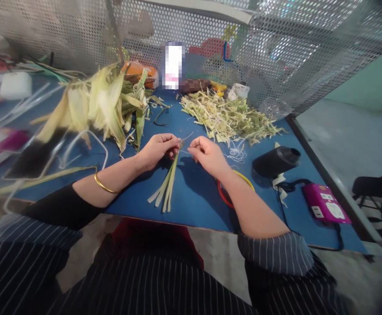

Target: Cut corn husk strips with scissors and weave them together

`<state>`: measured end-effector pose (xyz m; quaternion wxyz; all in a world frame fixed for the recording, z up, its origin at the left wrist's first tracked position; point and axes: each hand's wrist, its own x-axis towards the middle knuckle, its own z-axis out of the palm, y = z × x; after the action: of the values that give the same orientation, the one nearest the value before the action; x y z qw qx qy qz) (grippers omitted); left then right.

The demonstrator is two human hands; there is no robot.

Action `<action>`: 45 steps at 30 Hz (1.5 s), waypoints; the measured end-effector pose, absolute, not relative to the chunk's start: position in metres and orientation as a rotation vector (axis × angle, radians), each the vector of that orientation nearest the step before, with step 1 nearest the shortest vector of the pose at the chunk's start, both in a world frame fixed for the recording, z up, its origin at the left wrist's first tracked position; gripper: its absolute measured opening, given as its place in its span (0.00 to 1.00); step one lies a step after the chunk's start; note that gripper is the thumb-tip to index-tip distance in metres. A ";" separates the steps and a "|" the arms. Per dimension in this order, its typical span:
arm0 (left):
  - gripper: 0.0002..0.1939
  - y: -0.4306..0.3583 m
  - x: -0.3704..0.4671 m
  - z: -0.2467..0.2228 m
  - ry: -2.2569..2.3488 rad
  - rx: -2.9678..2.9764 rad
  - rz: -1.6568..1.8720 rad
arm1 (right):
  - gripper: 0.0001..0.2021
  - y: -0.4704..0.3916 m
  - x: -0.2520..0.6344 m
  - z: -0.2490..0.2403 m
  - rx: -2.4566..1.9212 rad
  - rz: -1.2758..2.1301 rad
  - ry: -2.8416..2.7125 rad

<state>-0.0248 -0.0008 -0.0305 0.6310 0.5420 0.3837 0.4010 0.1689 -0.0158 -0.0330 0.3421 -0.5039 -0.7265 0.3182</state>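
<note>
My left hand [162,148] pinches the top of a small bundle of corn husk strips [168,186], whose loose ends fan out toward the table's front edge. A thin white thread [185,152] runs from the bundle's top across to my right hand [204,153]. The right fingertips are pinched together on that thread, a little apart from the bundle. Just right of this hand lies a loose tangle of white thread [236,153]. A red and yellow ring [223,197] is partly hidden under my right forearm.
Whole corn husks [95,103] are heaped at the back left, shredded husk pieces [225,116] at the back right. A black cylinder [274,162] and a purple power box [326,203] with cords lie on the right. A perforated metal screen [191,33] stands behind the blue table [197,214].
</note>
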 end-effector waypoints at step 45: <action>0.13 -0.004 -0.020 -0.038 0.972 1.289 0.855 | 0.10 -0.021 0.166 -0.023 -1.158 1.121 -2.005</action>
<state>-0.0200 -0.0036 -0.0380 0.6111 0.5587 0.4210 0.3704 0.1658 -0.0214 -0.0233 0.2808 -0.4322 -0.7479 0.4183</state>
